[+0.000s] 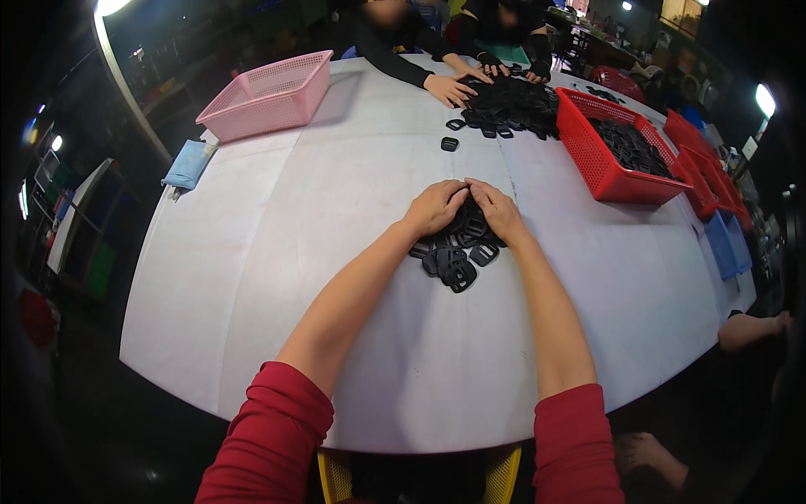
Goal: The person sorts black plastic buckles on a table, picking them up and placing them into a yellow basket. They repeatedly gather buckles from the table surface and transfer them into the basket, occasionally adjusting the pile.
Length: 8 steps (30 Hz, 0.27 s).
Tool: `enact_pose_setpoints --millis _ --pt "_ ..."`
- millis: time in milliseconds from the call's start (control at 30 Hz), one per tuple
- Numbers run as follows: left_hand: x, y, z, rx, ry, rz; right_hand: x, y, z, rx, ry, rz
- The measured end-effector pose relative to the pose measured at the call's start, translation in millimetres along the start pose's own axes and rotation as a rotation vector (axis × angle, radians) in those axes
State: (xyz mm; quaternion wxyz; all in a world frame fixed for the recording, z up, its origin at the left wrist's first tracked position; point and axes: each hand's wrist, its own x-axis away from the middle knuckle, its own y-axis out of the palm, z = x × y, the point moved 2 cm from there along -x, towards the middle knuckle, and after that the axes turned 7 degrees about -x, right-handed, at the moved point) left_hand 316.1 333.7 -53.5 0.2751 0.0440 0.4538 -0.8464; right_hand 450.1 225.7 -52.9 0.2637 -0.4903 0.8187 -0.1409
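A small heap of black plastic strap buckles (453, 259) lies on the white tabletop (361, 370) in front of me. My left hand (437, 207) curls around the heap's far left side, its fingers held together. From the far right side my right hand (497, 210) cups the same buckles, and the two sets of fingertips meet at the far end. Some buckles are hidden under my palms; others spill out toward me between my wrists. One loose buckle (450, 144) sits beyond my hands.
A large buckle pile (512, 105) is at the far side, where two co-workers' hands (453, 86) reach in. The red basket (617, 181) at right holds buckles. A pink basket (269, 126) and blue packet (189, 165) stand at far left. A blue bin (727, 248) is at the right edge.
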Motion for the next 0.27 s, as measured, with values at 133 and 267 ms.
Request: enact_pose_setpoints --millis 133,267 --pt "44.9 15.7 39.0 0.039 0.018 0.084 50.4 -8.3 -9.3 -0.073 0.016 0.022" --pt "78.8 27.5 58.6 0.039 0.07 0.117 94.4 -9.9 -27.1 -0.04 0.025 0.038"
